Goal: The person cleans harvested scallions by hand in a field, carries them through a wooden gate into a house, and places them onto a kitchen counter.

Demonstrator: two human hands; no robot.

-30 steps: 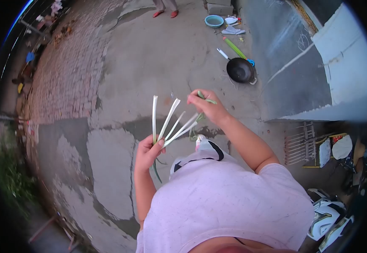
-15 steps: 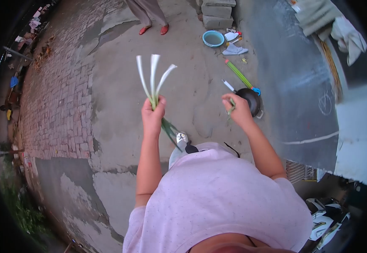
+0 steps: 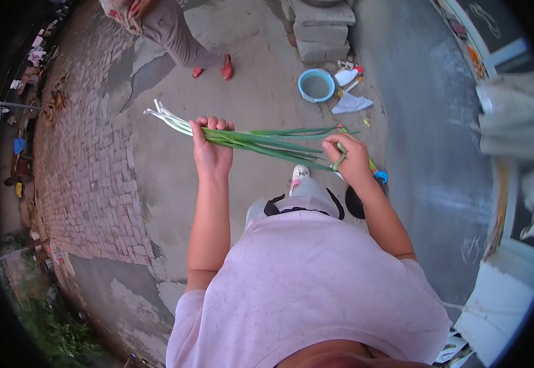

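My left hand (image 3: 213, 147) is wrapped round a bunch of green onions (image 3: 261, 142). The white ends point up and left, and the long green leaves stretch right across the front of my body. My right hand (image 3: 349, 158) is closed on a small piece of green leaf (image 3: 339, 157), close to the tips of the bunch. Whether its fingers also touch those tips I cannot tell.
A blue basin (image 3: 316, 85), a grey cloth (image 3: 352, 103) and small items lie near stacked blocks (image 3: 323, 32). A black pan (image 3: 355, 203) is partly behind my right arm. Another person (image 3: 172, 32) stands at the upper left.
The onions have turned from upright to nearly level, leaves pointing right towards my right hand. The view has shifted forward, and the other person shows more fully, in a stepping pose.
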